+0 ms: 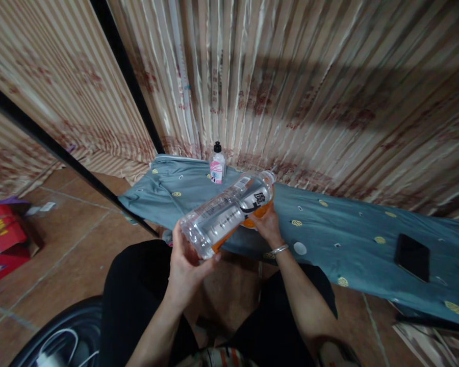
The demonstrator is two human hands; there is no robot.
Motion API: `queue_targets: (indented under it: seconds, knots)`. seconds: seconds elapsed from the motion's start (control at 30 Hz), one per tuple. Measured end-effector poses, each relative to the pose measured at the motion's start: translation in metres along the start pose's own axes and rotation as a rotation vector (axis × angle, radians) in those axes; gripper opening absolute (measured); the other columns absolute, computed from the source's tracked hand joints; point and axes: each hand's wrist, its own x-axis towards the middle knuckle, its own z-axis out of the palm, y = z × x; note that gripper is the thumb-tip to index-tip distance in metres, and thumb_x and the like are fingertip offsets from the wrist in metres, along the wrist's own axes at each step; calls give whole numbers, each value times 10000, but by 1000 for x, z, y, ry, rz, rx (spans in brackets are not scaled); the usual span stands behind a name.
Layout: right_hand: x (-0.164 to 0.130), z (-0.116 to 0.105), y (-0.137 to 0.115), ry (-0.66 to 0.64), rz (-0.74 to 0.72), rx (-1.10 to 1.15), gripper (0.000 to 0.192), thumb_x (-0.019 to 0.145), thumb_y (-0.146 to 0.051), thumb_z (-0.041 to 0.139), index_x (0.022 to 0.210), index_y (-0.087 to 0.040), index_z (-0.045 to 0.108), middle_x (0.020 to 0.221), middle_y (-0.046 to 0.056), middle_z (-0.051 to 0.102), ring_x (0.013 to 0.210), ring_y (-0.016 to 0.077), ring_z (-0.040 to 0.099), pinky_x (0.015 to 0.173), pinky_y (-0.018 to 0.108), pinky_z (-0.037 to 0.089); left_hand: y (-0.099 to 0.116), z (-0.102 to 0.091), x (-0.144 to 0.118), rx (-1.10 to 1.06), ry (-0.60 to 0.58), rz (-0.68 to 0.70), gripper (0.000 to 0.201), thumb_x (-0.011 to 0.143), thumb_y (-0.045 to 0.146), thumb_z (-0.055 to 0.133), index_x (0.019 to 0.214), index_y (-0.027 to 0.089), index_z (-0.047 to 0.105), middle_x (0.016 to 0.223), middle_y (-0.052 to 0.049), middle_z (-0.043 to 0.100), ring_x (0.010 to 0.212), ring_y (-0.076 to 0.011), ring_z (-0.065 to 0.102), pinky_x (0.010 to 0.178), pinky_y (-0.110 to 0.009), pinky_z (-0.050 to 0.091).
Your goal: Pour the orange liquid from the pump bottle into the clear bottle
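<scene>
A large clear plastic bottle (225,211) is tilted over my lap, its neck pointing to the upper right. My left hand (187,265) cups its base, with the thumb on the near side. Around the lower side near the shoulder, my right hand (268,224) grips the same bottle; some of its fingers are hidden behind it. Black characters and a barcode show on the bottle. Orange shows along its underside, and I cannot tell whether all of it is label. Beyond the bottle, a small clear bottle (217,165) with a black top and pink label stands upright.
A narrow board covered in teal cloth (329,229) runs across in front of me. On it lie a white disc (300,248) and a black phone (412,257). Black poles (130,76) rise at left before a striped curtain (290,76). A red box (3,239) sits on the floor.
</scene>
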Motion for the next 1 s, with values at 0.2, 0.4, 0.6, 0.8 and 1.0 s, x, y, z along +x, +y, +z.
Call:
queue_targets:
  seconds: [0.2, 0.4, 0.6, 0.8, 1.0]
  knots:
    - [-2, 0, -4, 2, 6, 10, 666, 727, -566, 820, 1272, -244, 613, 1118, 91, 813, 1003, 325, 793, 882, 484, 653, -7, -3, 0, -56, -15, -42, 901, 526, 342, 1020, 1303, 263, 570, 1329, -110, 694, 1296, -355, 684, 1056, -449, 599]
    - [-2, -2, -8, -27, 60, 1, 746, 697, -546, 830, 1323, -219, 591, 1138, 111, 811, 1013, 338, 794, 899, 514, 649, -4, -3, 2, -78, -11, -57, 914, 513, 357, 1028, 1307, 276, 580, 1277, -101, 716, 1299, -373, 688, 1062, -481, 605]
    - [-2, 0, -3, -15, 56, 14, 786, 684, -560, 853, 1342, -218, 593, 1144, 111, 808, 1012, 359, 791, 892, 556, 643, 2, -8, 5, -40, -37, -102, 947, 506, 336, 1027, 1345, 240, 597, 1372, -131, 695, 1341, -376, 660, 1083, -442, 584]
    - [-1, 1, 0, -17, 67, 43, 836, 674, -550, 854, 1381, -202, 573, 1149, 120, 798, 1019, 359, 791, 906, 528, 635, -1, -10, 8, -31, -14, -85, 949, 491, 315, 1016, 1335, 236, 588, 1362, -128, 697, 1339, -365, 662, 1089, -428, 575]
    - [-1, 0, 2, -25, 54, 20, 775, 701, -585, 827, 1341, -227, 577, 1126, 108, 796, 1018, 369, 786, 922, 561, 623, -3, -14, 16, 41, -24, -54, 900, 523, 347, 996, 1312, 218, 584, 1386, -156, 696, 1293, -353, 688, 1059, -421, 588]
